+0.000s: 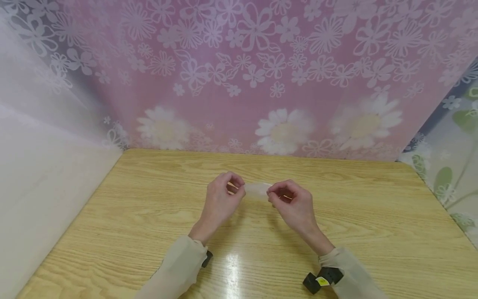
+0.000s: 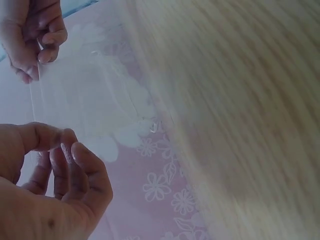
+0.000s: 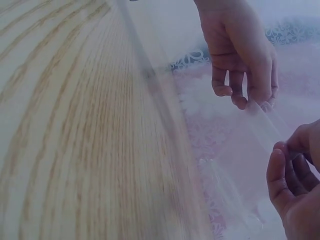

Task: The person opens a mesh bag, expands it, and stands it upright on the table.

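A clear, thin plastic bag [image 1: 257, 189] is stretched between two hands above the wooden table. My left hand [image 1: 223, 197] pinches one end of its edge between thumb and fingertips. At the other end, my right hand [image 1: 295, 204] pinches the same edge. In the left wrist view the see-through bag [image 2: 92, 97] hangs away from that edge, with faint lines running along the held side. The right wrist view shows the bag's taut edge [image 3: 267, 127] between the hands and a wrinkled lower part. Its contents, if any, cannot be made out.
The wood-grain table [image 1: 149, 216] spreads beneath both hands. Behind it hangs a pink curtain [image 1: 224, 91] with white flowers. Pale fabric [image 1: 45, 166] borders the left, leaf-patterned fabric [image 1: 444, 182] the right. A black wrist strap [image 1: 330, 275] shows at the right sleeve.
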The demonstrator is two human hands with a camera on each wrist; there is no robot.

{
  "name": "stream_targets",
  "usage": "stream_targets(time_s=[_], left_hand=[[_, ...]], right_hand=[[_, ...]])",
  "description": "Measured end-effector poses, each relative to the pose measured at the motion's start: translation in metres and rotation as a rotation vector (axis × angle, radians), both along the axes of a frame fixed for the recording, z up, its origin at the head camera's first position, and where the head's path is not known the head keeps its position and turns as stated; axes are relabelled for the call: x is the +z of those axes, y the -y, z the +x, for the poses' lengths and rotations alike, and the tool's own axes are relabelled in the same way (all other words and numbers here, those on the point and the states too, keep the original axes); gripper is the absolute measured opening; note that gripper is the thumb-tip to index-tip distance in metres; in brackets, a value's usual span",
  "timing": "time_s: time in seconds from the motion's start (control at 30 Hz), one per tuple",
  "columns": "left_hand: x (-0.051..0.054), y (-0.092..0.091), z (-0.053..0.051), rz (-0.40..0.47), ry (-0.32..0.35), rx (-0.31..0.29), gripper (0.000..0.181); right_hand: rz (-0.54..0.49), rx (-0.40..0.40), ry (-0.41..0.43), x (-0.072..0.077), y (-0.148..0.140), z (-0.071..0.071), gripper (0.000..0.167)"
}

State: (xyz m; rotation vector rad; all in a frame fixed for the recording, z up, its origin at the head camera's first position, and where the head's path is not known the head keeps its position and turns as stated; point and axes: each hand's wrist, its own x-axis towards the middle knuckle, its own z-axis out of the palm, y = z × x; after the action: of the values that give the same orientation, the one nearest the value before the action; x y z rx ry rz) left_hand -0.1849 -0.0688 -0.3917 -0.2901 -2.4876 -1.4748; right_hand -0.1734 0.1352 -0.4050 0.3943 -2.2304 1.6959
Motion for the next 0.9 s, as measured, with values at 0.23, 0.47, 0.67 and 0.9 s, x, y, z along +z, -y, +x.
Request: stream_targets(time_s=[0.23,0.47,0.67,0.9], left_hand=[[0.0006,0.0063,0.0016,-0.024,0.093,-0.137,0.013],[0.0019,0.0063,0.0033,-0.060,0.058,-0.163,0.009],[0.0004,0.0030,0.0014,-0.011,0.023,-0.132,0.003],[-0.0003,0.0007,0.0019,0.044,0.004,-0.124,0.008]], right_hand=[[0.001,-0.020,0.024,-0.0016,-0.0023,-0.0038,0.012],[0.053,-0.049,0.037,-0.0031,-0.0034,-0.0037,0.013],[0.047,-0.103,0.083,-0.0004,-0.0011,-0.0037,0.016],[0.025,-0.123,0.114,-0.0002,0.0010,-0.0058,0.011]])
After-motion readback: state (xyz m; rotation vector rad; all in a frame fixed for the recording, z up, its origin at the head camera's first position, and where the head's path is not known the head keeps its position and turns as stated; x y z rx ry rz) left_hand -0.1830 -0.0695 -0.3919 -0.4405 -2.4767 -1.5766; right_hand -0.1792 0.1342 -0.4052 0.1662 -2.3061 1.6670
